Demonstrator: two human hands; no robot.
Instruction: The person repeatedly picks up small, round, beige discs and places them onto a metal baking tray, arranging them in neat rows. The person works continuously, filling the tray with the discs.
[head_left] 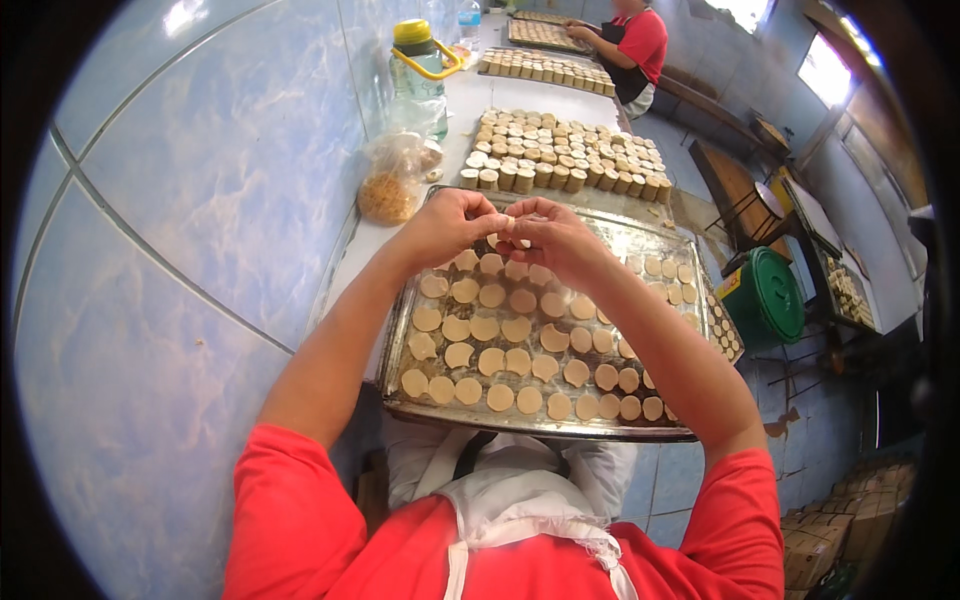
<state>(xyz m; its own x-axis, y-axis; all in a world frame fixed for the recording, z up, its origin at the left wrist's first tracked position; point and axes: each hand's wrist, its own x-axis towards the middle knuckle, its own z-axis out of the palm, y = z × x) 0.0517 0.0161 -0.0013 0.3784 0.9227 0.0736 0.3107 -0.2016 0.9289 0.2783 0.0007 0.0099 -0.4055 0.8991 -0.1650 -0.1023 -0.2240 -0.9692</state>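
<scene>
Blue marbled wall tiles (200, 200) along the left edge of the white counter (465, 100). Against them, near the counter's left edge, a clear bag of golden crumbs (388, 190), and just behind it a big plastic jug with a yellow lid (418, 70).

Left hand (445, 228) raised over the far edge of the metal tray (400, 330), fingertips curled inward, pinching a small pale piece of dough (505, 225) from its left side. Right hand (555, 240) meeting it, fingertips touching the same piece from the right, both hands pressed close together around it. Dough piece mostly hidden between the fingers, held just above the tray's far edge, a little left of the middle.

Below the hands, rows of flat round dough discs (500, 360) laid side by side across the tray, filling it from the near edge up to the hands. Beyond the tray's far edge, stacked round biscuits (560, 155) packed tight in a block on the counter, more stacks (545, 68) further back.

At the counter's far end, another person in a red shirt and dark apron (635, 50). Off the counter's right edge, a green lidded bucket (775, 295) on the floor.
</scene>
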